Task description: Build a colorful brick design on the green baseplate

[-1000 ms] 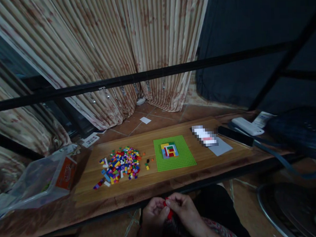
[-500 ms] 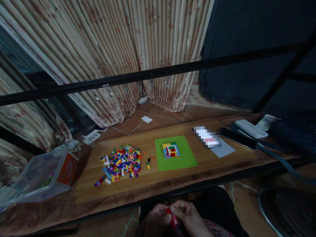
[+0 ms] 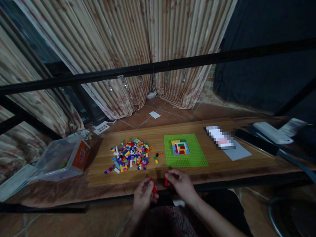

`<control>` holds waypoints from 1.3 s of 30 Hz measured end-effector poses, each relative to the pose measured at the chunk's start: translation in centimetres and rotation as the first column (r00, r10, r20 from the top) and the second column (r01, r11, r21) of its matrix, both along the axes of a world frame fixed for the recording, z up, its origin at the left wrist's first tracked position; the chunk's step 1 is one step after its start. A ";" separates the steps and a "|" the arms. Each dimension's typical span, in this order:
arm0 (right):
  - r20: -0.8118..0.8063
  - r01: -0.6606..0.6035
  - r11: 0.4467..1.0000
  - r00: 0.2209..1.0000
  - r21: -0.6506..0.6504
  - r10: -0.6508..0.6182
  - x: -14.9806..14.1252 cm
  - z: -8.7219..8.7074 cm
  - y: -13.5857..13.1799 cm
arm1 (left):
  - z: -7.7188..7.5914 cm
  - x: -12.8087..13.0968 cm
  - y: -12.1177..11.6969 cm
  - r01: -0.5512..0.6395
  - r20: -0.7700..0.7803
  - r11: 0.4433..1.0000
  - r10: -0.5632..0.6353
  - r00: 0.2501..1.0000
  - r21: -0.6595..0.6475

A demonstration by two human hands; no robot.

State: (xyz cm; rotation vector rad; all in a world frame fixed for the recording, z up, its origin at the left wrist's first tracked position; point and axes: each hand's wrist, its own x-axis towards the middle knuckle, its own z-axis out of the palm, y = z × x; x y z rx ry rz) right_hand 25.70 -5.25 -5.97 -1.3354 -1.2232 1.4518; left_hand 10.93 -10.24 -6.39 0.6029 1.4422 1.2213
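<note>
My left hand (image 3: 143,196) is closed on a red brick (image 3: 154,188) near the front edge of the wooden board. Across a small gap, my right hand (image 3: 181,182) pinches another red brick (image 3: 166,179). Beyond the right hand lies a green baseplate (image 3: 199,158), carrying a low square build (image 3: 180,147) of white, red, yellow, blue and green bricks. To the left spreads a heap of mixed coloured bricks (image 3: 134,153). A few loose pieces, among them a yellow brick (image 3: 156,161), lie between heap and baseplate.
A clear plastic box (image 3: 61,162) with an orange label stands left of the wooden board (image 3: 103,178). On the right are a blurred-out item (image 3: 219,137), a pale sheet (image 3: 237,150), a dark phone-like slab (image 3: 256,141) and a blue strap (image 3: 303,160). A black rail (image 3: 155,67) crosses behind.
Both hands have risen from the lap to the board's front edge and moved apart. The red pieces, held close together before, are now separate, one in each hand. The view has shifted.
</note>
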 end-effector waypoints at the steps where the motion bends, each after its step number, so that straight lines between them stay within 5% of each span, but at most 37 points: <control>1: 0.086 -0.005 0.999 0.996 0.035 0.002 -0.6 0.1 0.9 | 0.5 -0.7 0.8 -0.036 -0.106 0.998 0.042 0.993 0.056; 4: 0.341 -0.009 0.990 0.939 0.139 -0.039 -2.2 0.5 3.2 | 1.1 -2.4 3.1 0.016 -0.418 0.983 0.062 0.907 0.180; 7: 0.516 -0.013 0.980 0.851 0.200 -0.094 -3.3 0.6 4.6 | 0.5 -3.1 4.7 0.104 -0.678 0.966 0.087 0.730 0.236; 11: 0.545 -0.010 0.979 0.832 0.201 -0.103 -3.9 0.0 5.4 | -0.2 -3.0 5.4 0.126 -0.831 0.976 0.082 0.550 0.180; 17: 0.363 -0.037 0.970 0.930 0.240 -0.055 -4.1 -1.0 5.3 | 0.3 -2.7 5.2 0.098 -0.825 0.987 0.053 0.563 0.131; 25: 0.379 -0.076 0.943 0.924 0.323 -0.054 -3.4 -0.2 4.5 | -0.3 -3.9 3.9 0.070 -0.758 0.963 0.159 0.632 0.261; 32: 0.517 -0.028 0.942 0.842 0.333 -0.158 -0.2 -1.3 4.4 | 0.9 -7.0 5.3 -0.029 -0.852 0.970 0.225 0.472 0.240; 39: 0.608 -0.026 0.943 0.770 0.332 -0.193 2.0 -1.3 5.2 | 2.3 -7.1 8.4 0.084 -0.964 0.996 -0.006 0.265 0.017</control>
